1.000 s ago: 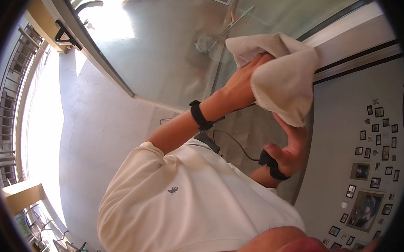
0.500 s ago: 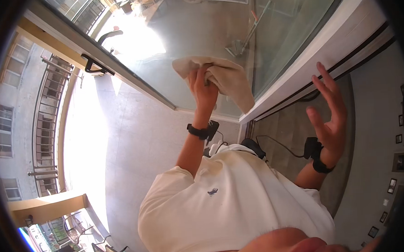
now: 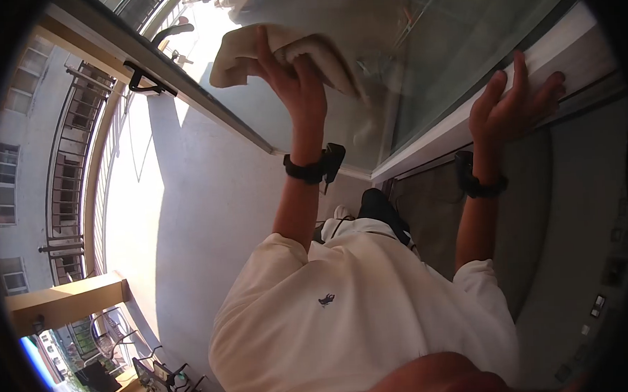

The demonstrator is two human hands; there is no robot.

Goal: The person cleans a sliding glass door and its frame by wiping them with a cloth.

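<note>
My left hand (image 3: pixel 295 81) is raised against the glass pane (image 3: pixel 353 128), with its fingers over a beige cloth (image 3: pixel 241 48) that lies bunched on the glass. Part of the cloth folds out to the right of the fingers. My right hand (image 3: pixel 510 107) rests on the white frame (image 3: pixel 451 130) along the pane's right side, its fingers spread and holding nothing. Each wrist wears a black strap with a small dark device.
A black handle (image 3: pixel 144 81) sticks out from the frame edge at upper left. A railing (image 3: pixel 68 179) and a building stand beyond the sunlit floor at left. Metal-framed furniture (image 3: pixel 161 378) is at lower left. Small framed pictures hang on the dim wall at right.
My left hand has moved up and to the left across the glass with the cloth. My right hand, earlier beside the frame in the air, has moved up onto the frame.
</note>
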